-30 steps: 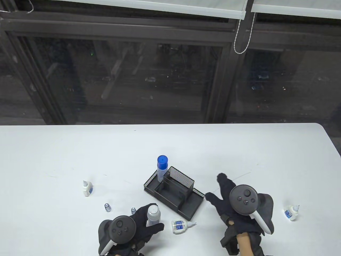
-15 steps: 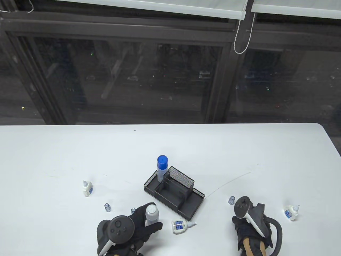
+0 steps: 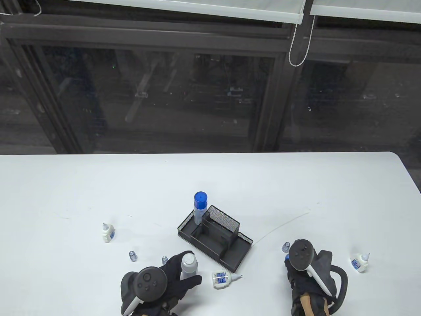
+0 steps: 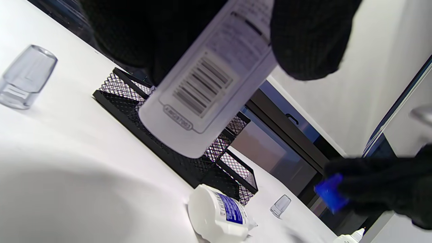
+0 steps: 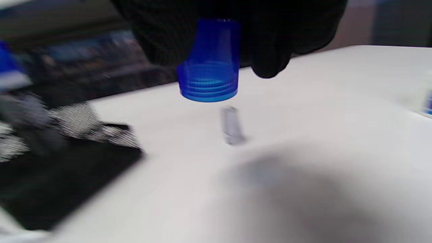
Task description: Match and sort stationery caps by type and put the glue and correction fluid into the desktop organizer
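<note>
The white worktop (image 3: 98,184) runs under a dark window, its near edge cut off. Near its middle sits the black mesh organizer (image 3: 213,235), with a blue-capped glue stick (image 3: 200,207) upright in its far corner at about 11 o'clock.

At 7 o'clock from the organizer the left hand (image 3: 171,279) grips an uncapped glue stick (image 3: 189,263), fingers and thumb curled round the barrel; in the left wrist view (image 4: 206,84) its top is hidden behind the glove.

At 4 o'clock the right hand (image 3: 306,273) is mostly hidden beneath its tracker, but the right wrist view shows it (image 5: 236,30) pinching a blue cap (image 5: 210,64) above the worktop, everything there blurred.

A correction fluid bottle (image 3: 221,279) lies on its side just beside the organizer's near edge; two more stand at 9 o'clock (image 3: 108,232) and 3 o'clock (image 3: 359,262).

Small clear caps (image 3: 132,256) (image 3: 164,260) (image 3: 286,247) dot the worktop, hard to make out.
</note>
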A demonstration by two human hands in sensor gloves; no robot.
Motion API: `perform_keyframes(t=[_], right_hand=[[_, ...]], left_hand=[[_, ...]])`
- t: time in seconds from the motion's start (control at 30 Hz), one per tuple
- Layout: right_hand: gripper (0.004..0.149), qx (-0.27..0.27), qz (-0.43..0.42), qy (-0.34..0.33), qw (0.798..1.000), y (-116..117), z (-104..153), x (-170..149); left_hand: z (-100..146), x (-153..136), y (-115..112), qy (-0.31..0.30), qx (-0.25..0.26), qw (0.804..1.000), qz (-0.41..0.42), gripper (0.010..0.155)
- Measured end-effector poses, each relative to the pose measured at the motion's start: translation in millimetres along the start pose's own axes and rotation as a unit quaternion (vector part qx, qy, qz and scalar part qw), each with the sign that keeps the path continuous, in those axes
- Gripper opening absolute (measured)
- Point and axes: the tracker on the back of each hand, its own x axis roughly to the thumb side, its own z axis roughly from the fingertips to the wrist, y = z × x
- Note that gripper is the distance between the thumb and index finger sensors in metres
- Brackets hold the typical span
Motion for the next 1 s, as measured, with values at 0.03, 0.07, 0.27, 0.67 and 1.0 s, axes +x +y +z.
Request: perform_keyframes(t=[0.03,0.07,0.27,0.67,1.0], right_hand=[[0.066,-0.003,-0.017,-0.026,1.0,-8,5,13],[0.066,-0.005,-0.028,-0.049,0.998,-12,8,23],[0.066,0.01,-0.113,-0.244,0.963,-42,30,99],[0.063,0.072,-0.058,-0.378,0.921,-24,52,187],[0.065,0.035,-0.014,-0.361,0.932,-12,51,191]], left_hand=[[0,0,-1,-0.001,-0.001,1.0,0.002,0.073],[0,0,-1,-0.002,-0.003,1.0,0.003,0.073],[1,1,-3,-0.001,-0.007,1.0,0.005,0.073],[0,4,-7,-0.004,-0.013,1.0,0.004,0.073],[0,4,-10,-0.004,-0.013,1.0,-0.002,0.072]])
